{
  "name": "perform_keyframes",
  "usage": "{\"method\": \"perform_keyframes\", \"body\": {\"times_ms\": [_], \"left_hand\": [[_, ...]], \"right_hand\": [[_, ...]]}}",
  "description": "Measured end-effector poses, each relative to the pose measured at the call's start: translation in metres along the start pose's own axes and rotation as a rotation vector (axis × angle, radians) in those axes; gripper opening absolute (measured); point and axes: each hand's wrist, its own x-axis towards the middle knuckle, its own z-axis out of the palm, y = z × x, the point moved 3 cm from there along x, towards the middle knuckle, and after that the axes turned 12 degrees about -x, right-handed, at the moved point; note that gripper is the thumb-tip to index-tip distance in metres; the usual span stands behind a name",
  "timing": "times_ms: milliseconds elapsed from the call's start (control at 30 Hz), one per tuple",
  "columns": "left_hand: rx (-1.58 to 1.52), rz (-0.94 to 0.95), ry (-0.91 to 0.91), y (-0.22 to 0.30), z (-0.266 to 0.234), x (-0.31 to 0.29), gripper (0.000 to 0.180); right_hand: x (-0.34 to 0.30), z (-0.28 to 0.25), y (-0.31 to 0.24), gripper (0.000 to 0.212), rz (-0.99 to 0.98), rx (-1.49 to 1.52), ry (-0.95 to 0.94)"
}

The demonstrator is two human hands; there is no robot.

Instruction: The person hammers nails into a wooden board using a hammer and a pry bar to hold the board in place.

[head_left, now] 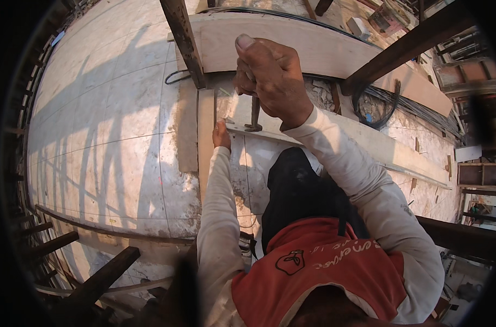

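My right hand (274,79) is raised in the middle of the view, its fingers wrapped round the handle of a hammer (255,115). The metal head hangs below the fist, over a long pale board (324,128); most of the handle is hidden by the hand. Lower and to the left, my left hand (221,136) is closed at the edge of a narrow wooden board (206,131), close to where it meets the long board. A small thin light piece shows at its fingertips, too small to name.
A wide plywood panel (280,43) stands beyond my hands, between two dark posts, one at left (183,43) and one at right (406,46). Black cables (389,109) coil at the right. Pale flooring sheets (106,131) stretch leftward, with dark beams (103,275) at lower left.
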Motion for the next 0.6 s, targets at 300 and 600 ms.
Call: {"method": "perform_keyframes", "body": {"times_ms": [300,600], "left_hand": [[0.137,0.281,0.087,-0.045,-0.010,0.013,0.054],[0.013,0.072,0.094,-0.032,0.007,0.008,0.057]], "right_hand": [[0.041,0.090,0.033,0.039,-0.110,-0.145,-0.147],[0.011,0.053,0.009,0.041,0.057,0.008,-0.262]]}}
